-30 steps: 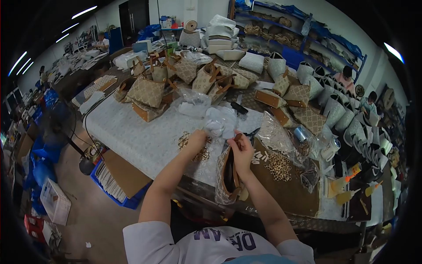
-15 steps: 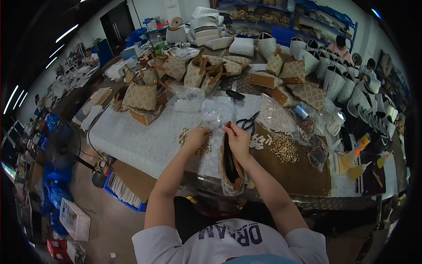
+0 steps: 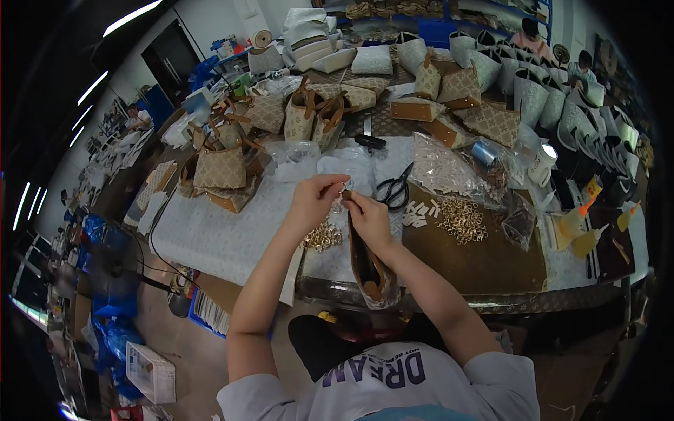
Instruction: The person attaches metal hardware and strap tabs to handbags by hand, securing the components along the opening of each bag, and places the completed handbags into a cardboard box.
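Note:
A patterned bag (image 3: pixel 385 294) with brown trim stands at the table's front edge, its dark opening facing up. My right hand (image 3: pixel 369 220) is closed on the brown leather tab (image 3: pixel 346 195) at the bag's far end. Meeting it from the left, my left hand (image 3: pixel 315 201) pinches a small shiny metal ring (image 3: pixel 342 186) against the tab. Whether the ring passes through the tab is too small to tell. Loose gold clasps (image 3: pixel 323 238) lie below my left hand. Black-handled scissors (image 3: pixel 395 191) rest just right of my hands.
More gold rings (image 3: pixel 461 221) and white strips (image 3: pixel 419 213) lie on a brown board (image 3: pixel 484 270) at right. Clear plastic bags (image 3: pixel 449 172) and glue bottles (image 3: pixel 587 241) stand beyond. Finished-looking patterned bags (image 3: pixel 220 168) crowd the back. Other people sit farther off.
My left hand has risen from beside the clasp pile to the leather tab, with a small ring at its fingertips. My right hand still holds the tab. The head view has shifted slightly.

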Demonstrator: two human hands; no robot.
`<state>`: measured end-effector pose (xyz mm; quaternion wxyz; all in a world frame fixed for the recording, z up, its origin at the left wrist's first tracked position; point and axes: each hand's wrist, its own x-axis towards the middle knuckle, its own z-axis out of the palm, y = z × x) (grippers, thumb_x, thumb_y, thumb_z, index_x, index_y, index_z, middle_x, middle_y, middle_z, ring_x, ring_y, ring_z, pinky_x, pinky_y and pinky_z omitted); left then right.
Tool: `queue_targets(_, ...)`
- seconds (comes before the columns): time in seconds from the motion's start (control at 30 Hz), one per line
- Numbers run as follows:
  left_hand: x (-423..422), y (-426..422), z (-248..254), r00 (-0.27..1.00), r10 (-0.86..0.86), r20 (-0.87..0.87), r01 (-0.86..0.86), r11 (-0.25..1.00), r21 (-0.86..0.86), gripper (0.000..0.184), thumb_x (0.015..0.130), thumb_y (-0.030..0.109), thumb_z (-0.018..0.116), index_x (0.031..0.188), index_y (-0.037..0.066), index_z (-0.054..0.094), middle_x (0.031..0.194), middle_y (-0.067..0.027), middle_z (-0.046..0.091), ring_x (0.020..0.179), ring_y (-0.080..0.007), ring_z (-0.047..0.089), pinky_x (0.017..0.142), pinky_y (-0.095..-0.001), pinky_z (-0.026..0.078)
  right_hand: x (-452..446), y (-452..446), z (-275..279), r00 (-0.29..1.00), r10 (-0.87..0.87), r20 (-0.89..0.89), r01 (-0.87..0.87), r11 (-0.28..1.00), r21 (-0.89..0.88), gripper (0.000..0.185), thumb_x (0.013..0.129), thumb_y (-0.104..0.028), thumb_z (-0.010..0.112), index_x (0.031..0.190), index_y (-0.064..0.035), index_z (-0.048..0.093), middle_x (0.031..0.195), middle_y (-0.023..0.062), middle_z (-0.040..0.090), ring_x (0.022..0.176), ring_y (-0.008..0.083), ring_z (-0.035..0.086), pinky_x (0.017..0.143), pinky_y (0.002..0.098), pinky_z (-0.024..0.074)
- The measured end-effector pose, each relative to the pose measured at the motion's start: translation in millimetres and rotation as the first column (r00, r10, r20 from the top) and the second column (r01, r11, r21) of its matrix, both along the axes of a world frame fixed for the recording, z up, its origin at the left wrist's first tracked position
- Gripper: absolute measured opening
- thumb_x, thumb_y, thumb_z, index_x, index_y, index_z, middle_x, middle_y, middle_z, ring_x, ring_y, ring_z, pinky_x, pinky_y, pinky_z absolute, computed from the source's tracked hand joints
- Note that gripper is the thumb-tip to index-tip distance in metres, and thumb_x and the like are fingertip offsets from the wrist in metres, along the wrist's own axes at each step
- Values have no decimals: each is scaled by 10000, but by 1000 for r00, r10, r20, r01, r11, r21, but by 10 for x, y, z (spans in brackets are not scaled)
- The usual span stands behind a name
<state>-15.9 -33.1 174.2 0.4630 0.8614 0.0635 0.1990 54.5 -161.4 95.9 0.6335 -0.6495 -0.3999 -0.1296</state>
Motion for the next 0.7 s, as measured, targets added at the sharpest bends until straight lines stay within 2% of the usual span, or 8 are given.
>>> queue_targets(0.07,-49,-5,44,1000,3,-6,-2,976,216,227,910,102,626,1125,47,674,907,-70,708,829,-130,664,730,-271,513,-5,32,-13,999,-22,28,21,1000,8,134,865,-87,623,992,-50,646,801,179,658,712,363,644,594,400,500)
queue_targets(0.17,-140,-70,190,1000,29,7,-29,941,339,255,886,90,648,1136,41,665,934,-103,715,824,-147,670,741,-280,519,-3,51,-21,998,-16,68,16,1000,10,135,869,-81,607,993,-34,631,823,179,660,735,372,642,612,415,505)
queue_targets(0.27,-191,-41,303,991,-2,-131,46,942,332,252,857,99,684,1099,29,677,920,-107,717,799,-144,677,721,-279,524,-26,48,-3,997,-8,77,10,1000,-24,147,869,-92,605,997,-24,625,844,182,662,758,375,642,627,419,508)
queue_targets(0.37,-157,43,293,990,-72,-121,102,960,262,252,826,116,721,1060,26,693,899,-98,717,777,-145,684,692,-283,529,-32,82,-40,997,-1,71,3,1000,-28,184,855,-76,611,1029,-22,640,861,200,660,767,376,647,631,409,512)
queue_targets(0.47,-114,82,251,993,-41,-110,76,939,334,245,791,135,755,1000,14,711,866,-100,712,754,-142,685,672,-286,531,-24,134,-104,994,-18,103,16,1000,25,207,848,-65,610,1047,-21,648,875,212,657,772,381,647,628,406,512)
queue_targets(0.57,-71,30,208,986,61,-154,1,926,378,244,722,149,782,924,24,729,850,-147,688,739,-240,688,687,-321,537,-12,184,-191,992,-56,114,54,998,22,206,841,-58,611,1039,-18,653,866,213,657,769,390,643,627,413,513)
queue_targets(0.6,-58,23,182,985,66,-156,-1,922,387,246,717,152,784,920,26,729,847,-146,687,734,-246,687,686,-325,537,-8,182,-195,991,-69,113,68,998,7,205,838,-55,613,1034,-16,655,859,213,657,766,394,641,628,415,514)
queue_targets(0.7,-24,57,26,988,57,-145,-1,931,366,244,712,157,784,913,30,729,846,-143,682,733,-258,685,688,-331,535,47,130,-165,998,46,40,-40,991,-130,268,821,-50,628,1086,-9,627,866,198,663,781,383,646,679,407,517)
